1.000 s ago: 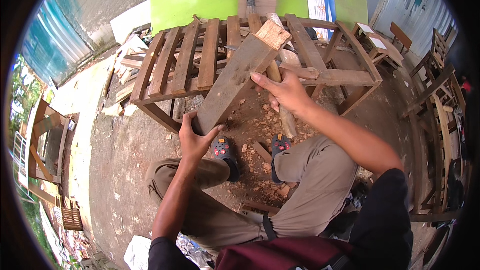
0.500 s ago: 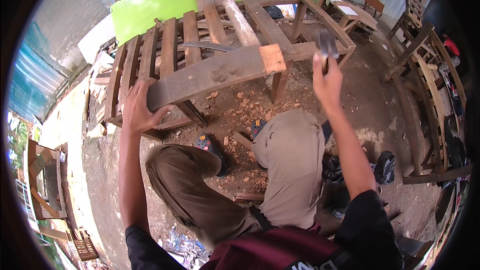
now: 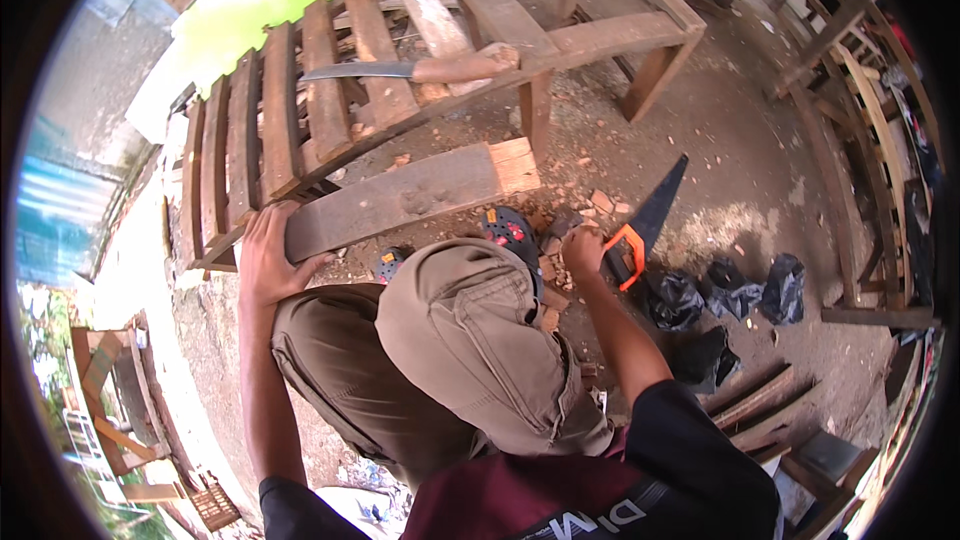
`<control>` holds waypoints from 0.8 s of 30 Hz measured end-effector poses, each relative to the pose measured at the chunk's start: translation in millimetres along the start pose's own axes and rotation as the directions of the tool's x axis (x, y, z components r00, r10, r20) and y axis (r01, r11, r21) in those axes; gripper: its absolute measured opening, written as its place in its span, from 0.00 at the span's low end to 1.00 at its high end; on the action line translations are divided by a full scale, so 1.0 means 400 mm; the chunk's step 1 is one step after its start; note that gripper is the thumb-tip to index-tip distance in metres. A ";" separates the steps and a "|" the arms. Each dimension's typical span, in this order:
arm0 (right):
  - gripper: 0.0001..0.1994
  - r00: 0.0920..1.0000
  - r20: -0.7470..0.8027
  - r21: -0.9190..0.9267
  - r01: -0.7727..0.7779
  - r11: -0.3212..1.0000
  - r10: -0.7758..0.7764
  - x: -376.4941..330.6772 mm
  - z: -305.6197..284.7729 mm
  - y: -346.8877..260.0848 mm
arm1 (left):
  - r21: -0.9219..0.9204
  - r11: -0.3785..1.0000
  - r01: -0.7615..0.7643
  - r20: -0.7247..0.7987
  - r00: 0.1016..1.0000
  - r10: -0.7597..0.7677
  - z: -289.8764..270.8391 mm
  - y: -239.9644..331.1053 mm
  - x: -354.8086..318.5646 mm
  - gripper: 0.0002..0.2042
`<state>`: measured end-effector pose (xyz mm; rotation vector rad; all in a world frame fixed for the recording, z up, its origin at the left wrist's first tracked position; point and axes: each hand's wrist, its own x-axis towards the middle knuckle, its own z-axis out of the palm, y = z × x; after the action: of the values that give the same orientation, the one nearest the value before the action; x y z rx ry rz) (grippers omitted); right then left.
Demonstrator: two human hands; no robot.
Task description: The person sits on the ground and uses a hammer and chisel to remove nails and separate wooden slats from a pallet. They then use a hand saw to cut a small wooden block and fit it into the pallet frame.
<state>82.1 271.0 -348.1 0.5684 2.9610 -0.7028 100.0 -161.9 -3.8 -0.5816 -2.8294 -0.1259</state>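
My left hand (image 3: 268, 250) grips the left end of a thick dark wooden plank (image 3: 390, 195), its thumb over the near edge. The plank's right end is freshly cut and pale. Low by my shoe, my right hand (image 3: 582, 250) is closed; what its fingers hold, if anything, cannot be made out. Just right of that hand is a handsaw (image 3: 655, 210) with an orange-edged handle, its dark blade pointing up and away. A machete (image 3: 465, 66) with a wooden handle lies across the slatted wooden bench (image 3: 285, 110) beyond the plank.
Wood chips (image 3: 600, 202) litter the ground around my shoes. Several black plastic bags (image 3: 735, 285) sit right of the saw. A wooden frame (image 3: 840, 170) stands along the far right. A pale, worn piece of wood (image 3: 425, 5) rests on the bench.
My right hand has come down from beside the bench, where it held up a metal-headed tool, to near the ground. The plank is lower in view, and the view has shifted.
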 end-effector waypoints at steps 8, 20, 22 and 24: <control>0.19 0.797 -0.524 0.646 0.602 0.469 -0.300 0.238 -0.636 -0.463 | 0.041 0.999 0.033 -0.194 0.981 -0.024 0.001 -0.124 0.032 0.42; 0.18 0.436 0.035 -0.186 0.887 0.423 -0.899 0.238 -0.557 -0.731 | 0.033 0.991 0.128 0.021 0.991 -0.128 -0.020 -0.308 0.076 0.36; 0.16 0.457 -0.052 -0.162 0.873 0.459 -0.888 0.232 -0.566 -0.725 | -0.011 0.985 0.174 0.037 0.984 -0.174 -0.011 -0.316 0.075 0.37; 0.16 0.524 -0.175 -0.038 0.842 0.537 -0.834 0.203 -0.571 -0.704 | -0.049 0.974 0.222 0.055 0.974 -0.220 -0.013 -0.312 0.073 0.39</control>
<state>-86.1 166.1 -33.9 -0.9906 3.2623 -0.7726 25.5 -265.7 4.5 -0.2812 -2.9390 -0.2328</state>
